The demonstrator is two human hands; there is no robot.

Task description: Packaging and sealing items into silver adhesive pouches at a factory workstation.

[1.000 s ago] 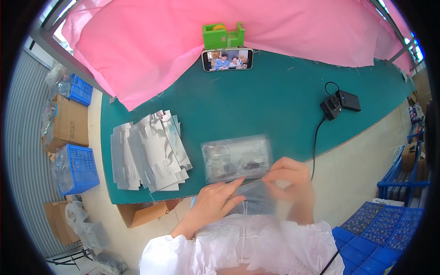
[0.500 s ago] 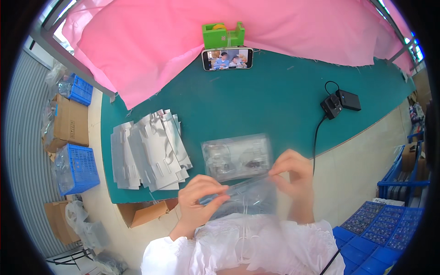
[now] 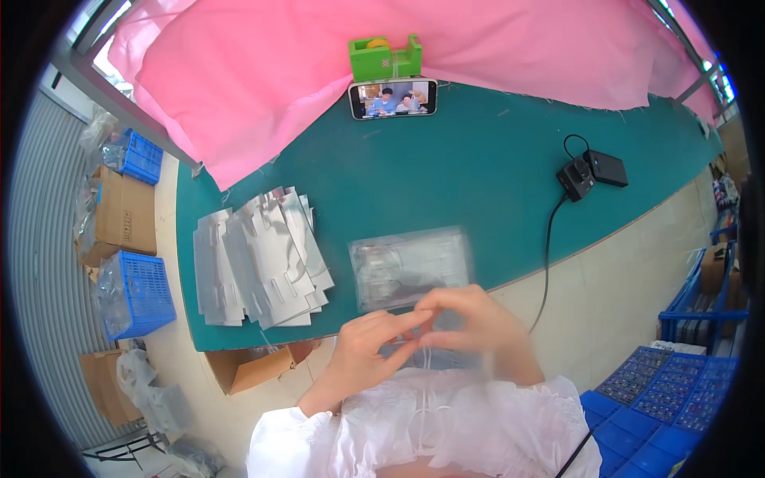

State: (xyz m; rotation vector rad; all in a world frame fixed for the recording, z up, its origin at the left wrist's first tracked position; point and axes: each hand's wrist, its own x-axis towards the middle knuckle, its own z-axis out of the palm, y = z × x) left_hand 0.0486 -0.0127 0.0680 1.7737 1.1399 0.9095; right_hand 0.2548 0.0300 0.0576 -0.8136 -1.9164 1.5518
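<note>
My left hand (image 3: 368, 354) and my right hand (image 3: 478, 328) meet at the table's near edge, fingertips pinched together. Between and below them hangs a thin clear plastic bag (image 3: 443, 358), mostly covered by the fingers. Just beyond, a flat stack of clear plastic sleeves (image 3: 410, 267) lies on the green table (image 3: 382, 179). Over to the left is a fanned pile of silvery die-cut sheets (image 3: 267, 259), apart from both hands.
A phone (image 3: 394, 99) leans on a green tape dispenser (image 3: 386, 57) before pink cloth (image 3: 255, 72). Black devices (image 3: 586, 175) with a cable sit at right. Blue crates (image 3: 135, 293) and a cardboard box (image 3: 126, 215) stand left; blue trays (image 3: 665, 390) are at lower right.
My hands have come together from being spread apart, the right moving left. The plastic bag that was stretched between them is now gathered at the fingertips.
</note>
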